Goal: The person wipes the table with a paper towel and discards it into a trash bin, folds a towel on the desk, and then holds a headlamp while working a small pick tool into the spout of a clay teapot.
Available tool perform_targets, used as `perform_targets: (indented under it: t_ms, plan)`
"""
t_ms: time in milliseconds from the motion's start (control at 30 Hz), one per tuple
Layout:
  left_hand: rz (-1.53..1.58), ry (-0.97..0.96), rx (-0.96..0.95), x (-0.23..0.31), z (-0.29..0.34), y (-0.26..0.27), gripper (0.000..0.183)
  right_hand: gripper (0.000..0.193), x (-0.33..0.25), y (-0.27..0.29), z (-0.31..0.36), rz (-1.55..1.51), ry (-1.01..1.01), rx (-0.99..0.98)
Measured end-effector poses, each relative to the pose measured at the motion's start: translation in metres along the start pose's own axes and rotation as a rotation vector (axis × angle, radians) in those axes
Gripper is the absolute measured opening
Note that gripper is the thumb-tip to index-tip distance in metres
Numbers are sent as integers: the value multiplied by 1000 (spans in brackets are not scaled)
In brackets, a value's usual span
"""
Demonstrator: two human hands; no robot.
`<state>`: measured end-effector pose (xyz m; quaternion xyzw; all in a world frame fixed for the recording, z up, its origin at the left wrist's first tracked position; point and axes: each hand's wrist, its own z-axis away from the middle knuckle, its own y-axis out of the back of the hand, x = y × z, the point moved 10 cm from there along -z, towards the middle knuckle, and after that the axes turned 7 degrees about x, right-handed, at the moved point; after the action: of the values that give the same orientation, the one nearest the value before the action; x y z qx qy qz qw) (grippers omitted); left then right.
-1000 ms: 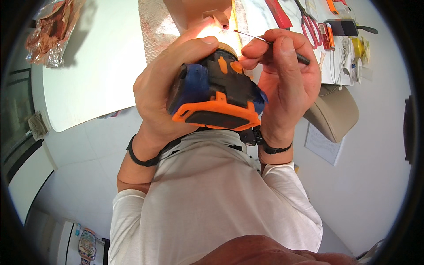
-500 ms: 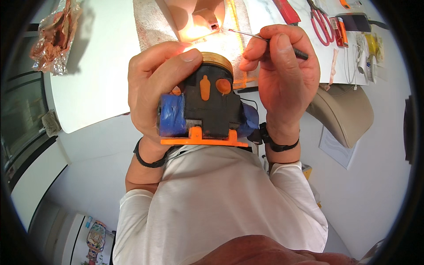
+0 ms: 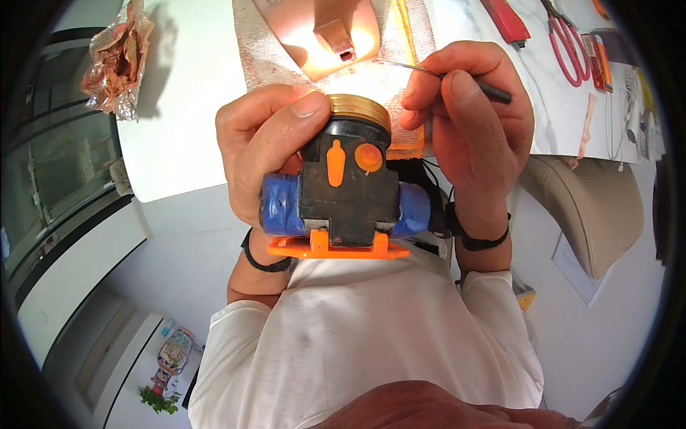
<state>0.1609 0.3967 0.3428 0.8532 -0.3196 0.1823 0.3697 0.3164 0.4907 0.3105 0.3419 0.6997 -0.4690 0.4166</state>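
Between the thumb and fingers of my left hand (image 3: 261, 139) is a black housing (image 3: 346, 204) with a threaded gold ring, orange buttons, blue side parts and an orange bar along its near edge. My right hand (image 3: 479, 118) pinches a small screwdriver (image 3: 493, 91) by its dark handle. Its thin shaft points left, toward a beige hollow piece (image 3: 314, 39) with a small square opening. That piece rests on a whitish towel (image 3: 250, 43) with an orange border. Strong light falls on the piece and towel just beyond the ring, washing out the screwdriver's tip.
On the white table (image 3: 193, 143), a crumpled clear bag (image 3: 118, 68) with reddish-brown contents lies far left. Far right are a red-handled tool (image 3: 504, 21), red scissors (image 3: 568, 53), lighters (image 3: 602, 64) and white cables. A beige chair part (image 3: 593, 207) juts out below the right edge.
The table and its things have shifted right and slightly down in view. The housing has come lower with my left hand and tilted a little. Both grips stay the same.
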Motion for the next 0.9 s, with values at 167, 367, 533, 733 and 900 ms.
perform_targets:
  t_ms: [167,367,533,733,900]
  plan:
    - [-76,-6,32,7,1,-2,88,28,-4,4,1,-44,-12,18]
    - [-158,44,45,10,-4,-2,87,26,-11,4,0,-48,30,25]
    - [-151,26,35,15,-4,-3,85,27,-14,5,1,-44,71,27]
    - [70,24,226,22,-9,1,45,26,-13,3,0,-59,64,28]
    - [63,86,195,14,-8,-3,49,25,-10,2,-2,-70,59,28]
